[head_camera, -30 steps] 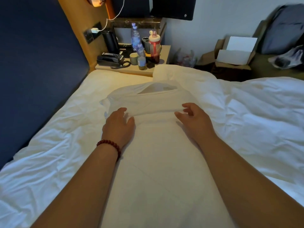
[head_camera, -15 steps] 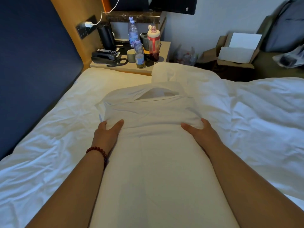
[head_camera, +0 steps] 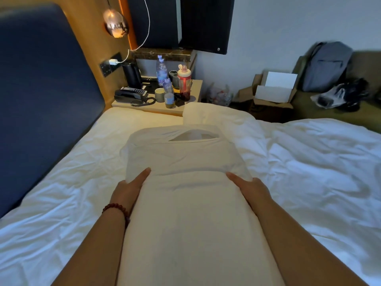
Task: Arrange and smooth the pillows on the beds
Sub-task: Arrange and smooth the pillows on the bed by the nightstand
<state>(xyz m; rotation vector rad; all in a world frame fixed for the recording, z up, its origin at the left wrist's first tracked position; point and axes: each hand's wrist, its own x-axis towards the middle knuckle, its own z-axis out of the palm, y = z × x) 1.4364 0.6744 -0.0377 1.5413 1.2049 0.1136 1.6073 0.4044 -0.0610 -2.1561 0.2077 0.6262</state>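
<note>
A long white pillow (head_camera: 185, 219) lies lengthwise in front of me on the bed (head_camera: 68, 182). The folded-back end of its pillowcase (head_camera: 185, 159) bunches at the far end, with an opening showing the inner pillow. My left hand (head_camera: 129, 188) holds the pillow's left side, just below that fold, with the thumb on top and the fingers hidden underneath. At the same height, my right hand (head_camera: 250, 188) holds the right side in the same way. A red bead bracelet sits on my left wrist.
A rumpled white duvet (head_camera: 319, 166) covers the bed's right half. A dark blue headboard (head_camera: 41, 89) runs along the left. A nightstand (head_camera: 196, 87) beyond the bed carries a phone, a kettle, bottles and cups. Cardboard boxes (head_camera: 274, 93) and a backpack (head_camera: 327, 65) stand at the far right.
Both hands slid from the top of the pillow outward and down to its two sides, under the pillowcase fold. The view tilted up slightly.
</note>
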